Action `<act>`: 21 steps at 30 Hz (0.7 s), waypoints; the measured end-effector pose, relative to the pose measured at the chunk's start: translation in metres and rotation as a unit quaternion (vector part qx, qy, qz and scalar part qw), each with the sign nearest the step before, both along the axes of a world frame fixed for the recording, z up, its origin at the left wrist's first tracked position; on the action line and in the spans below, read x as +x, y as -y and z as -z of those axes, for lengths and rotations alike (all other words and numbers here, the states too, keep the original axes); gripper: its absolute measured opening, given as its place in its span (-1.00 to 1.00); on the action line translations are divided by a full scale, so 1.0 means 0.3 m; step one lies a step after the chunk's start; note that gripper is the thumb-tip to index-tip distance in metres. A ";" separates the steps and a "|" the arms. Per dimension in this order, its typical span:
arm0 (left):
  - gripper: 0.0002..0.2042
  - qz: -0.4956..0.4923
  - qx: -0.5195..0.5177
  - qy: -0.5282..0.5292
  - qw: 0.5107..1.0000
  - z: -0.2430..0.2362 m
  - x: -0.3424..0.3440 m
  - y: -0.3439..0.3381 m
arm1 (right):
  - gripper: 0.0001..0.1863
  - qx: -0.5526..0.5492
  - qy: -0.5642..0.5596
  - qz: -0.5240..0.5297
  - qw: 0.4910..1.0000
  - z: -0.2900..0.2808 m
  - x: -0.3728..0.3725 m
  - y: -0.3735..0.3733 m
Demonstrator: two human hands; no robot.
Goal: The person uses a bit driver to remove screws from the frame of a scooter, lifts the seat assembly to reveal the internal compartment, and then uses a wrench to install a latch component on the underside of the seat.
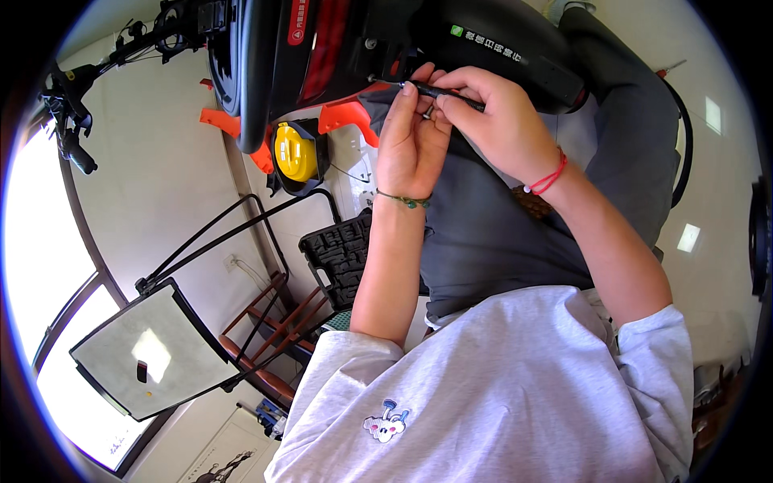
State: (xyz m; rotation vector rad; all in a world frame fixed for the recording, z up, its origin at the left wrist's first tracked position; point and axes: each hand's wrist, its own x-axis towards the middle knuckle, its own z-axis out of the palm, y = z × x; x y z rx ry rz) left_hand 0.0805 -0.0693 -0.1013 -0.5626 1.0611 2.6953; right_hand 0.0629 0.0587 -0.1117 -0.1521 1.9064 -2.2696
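My right hand (503, 117) grips the black handle of a slim screwdriver (451, 94), fingers closed round it. Its thin metal shaft points left at the black rear body of an e-bike (366, 56), near small round fasteners. Beside it, my left hand (411, 149) is raised, its thumb and fingers pinching the front end of the screwdriver. A small shiny metal piece (427, 113) shows at the left fingers; whether it is a ring or a screw I cannot tell. A red tail light (326, 48) runs along the bodywork. The fingers partly cover the shaft.
A yellow helmet (295, 153) sits in a black holder beyond my left hand. An open black tool case (336, 256) with moulded slots lies left of my legs. Further left stand a whiteboard (153, 350) on a black frame and a wooden chair (278, 326). A handlebar (76, 149) sticks out upper left.
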 end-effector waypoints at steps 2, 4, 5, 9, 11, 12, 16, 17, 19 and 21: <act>-0.67 0.013 -0.019 -0.003 1.000 0.006 -0.002 -0.002 | -0.85 -0.175 0.183 -0.040 0.966 -0.013 0.011 -0.002; -0.70 -0.008 -0.041 0.013 0.999 0.008 0.005 0.003 | -0.90 -0.378 0.402 -0.117 0.826 -0.040 0.011 -0.029; -0.71 -0.018 -0.051 0.021 0.998 0.010 0.008 0.006 | -0.82 -0.423 0.467 -0.090 0.772 -0.063 0.015 -0.017; -0.80 -0.007 -0.056 0.020 0.998 0.022 0.010 0.019 | -0.73 -0.314 0.415 -0.047 0.853 -0.095 0.040 -0.009; -0.81 -0.043 -0.063 0.044 0.996 0.031 -0.002 0.013 | -0.70 -0.063 0.156 0.015 0.986 -0.093 0.084 -0.033; -0.81 -0.050 -0.061 0.047 0.996 0.025 -0.003 0.005 | -0.68 0.071 0.015 0.044 0.996 -0.090 0.109 -0.054; -0.80 -0.053 -0.035 0.004 0.998 0.051 0.010 0.015 | -0.74 0.307 -0.217 0.005 0.927 -0.072 0.127 -0.084; -0.79 -0.050 -0.033 -0.016 0.998 0.056 0.017 0.022 | -0.80 0.302 -0.221 0.025 0.927 -0.081 0.124 -0.068; -0.77 -0.053 -0.038 -0.017 0.998 0.028 0.012 -0.005 | -0.73 0.068 0.048 0.004 0.997 -0.103 0.117 -0.043; -0.74 -0.066 -0.059 0.020 0.996 -0.013 0.005 -0.042 | -0.58 -0.131 0.231 -0.034 0.964 -0.109 0.095 -0.057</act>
